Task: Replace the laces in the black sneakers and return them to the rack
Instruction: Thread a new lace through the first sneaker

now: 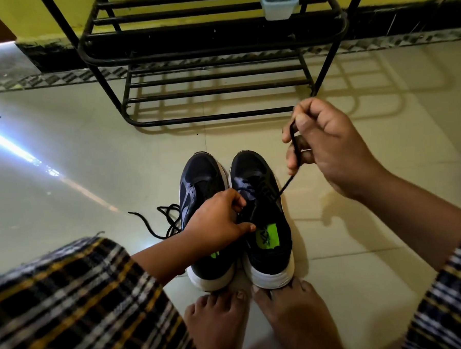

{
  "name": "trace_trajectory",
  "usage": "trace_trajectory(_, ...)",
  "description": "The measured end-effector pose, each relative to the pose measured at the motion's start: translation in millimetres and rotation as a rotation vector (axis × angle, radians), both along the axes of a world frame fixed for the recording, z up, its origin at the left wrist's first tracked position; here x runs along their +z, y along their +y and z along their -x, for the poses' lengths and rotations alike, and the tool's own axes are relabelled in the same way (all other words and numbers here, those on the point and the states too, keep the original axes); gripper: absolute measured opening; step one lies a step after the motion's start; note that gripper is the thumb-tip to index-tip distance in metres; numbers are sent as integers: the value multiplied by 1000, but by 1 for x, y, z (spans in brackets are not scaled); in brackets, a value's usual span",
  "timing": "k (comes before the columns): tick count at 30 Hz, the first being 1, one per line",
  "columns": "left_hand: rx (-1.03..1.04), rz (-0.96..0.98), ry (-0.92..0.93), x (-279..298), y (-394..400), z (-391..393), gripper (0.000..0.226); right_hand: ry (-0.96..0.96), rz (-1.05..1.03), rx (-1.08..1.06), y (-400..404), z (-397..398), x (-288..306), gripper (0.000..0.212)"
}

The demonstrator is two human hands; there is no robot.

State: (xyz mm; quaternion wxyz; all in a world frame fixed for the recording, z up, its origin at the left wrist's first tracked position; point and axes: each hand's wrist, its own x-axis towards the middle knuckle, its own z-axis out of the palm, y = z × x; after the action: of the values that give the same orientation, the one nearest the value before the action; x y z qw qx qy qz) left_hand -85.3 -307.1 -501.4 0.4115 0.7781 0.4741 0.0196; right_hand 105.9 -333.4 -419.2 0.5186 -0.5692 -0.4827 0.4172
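The left hand (221, 223) covers the middle of the left sneaker (202, 191), so that shoe's eyelets and tongue are hidden; whether it carries any lace cannot be told. The top of the rack (212, 50) is cut off by the frame edge, and the contents of the pale plastic tub (279, 2) hanging on it are too dim to make out.

The right hand (329, 145) is raised above and to the right of the shoes, its fingers (294, 159) curled tight round a black lace (287, 183) — the lace runs taut from the fist down to the eyelets of the right sneaker (263, 212). The left hand's fingers are curled at the throat of the right sneaker, seemingly pinching the lace near the eyelets, thumb stretched toward the green insole; the exact grip is hidden by the knuckles.

Both sneakers stand side by side on the tiled floor (89, 160), toes toward the rack, heels touching the person's bare feet (258, 322). A loose black lace (167, 220) lies in a tangle on the floor just left of the left sneaker — apart from both hands. Checked cloth (70, 302) fills the lower corners.
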Motion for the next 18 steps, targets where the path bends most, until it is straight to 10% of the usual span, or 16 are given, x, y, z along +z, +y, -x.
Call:
trace_trajectory(8,39,30,19,0,3,2,50,-1098,559,319,-14,-10,-34,14)
trace_trajectory(18,58,48,18,-4,5,2,67,-254,553,301,-9,-8,-3,20)
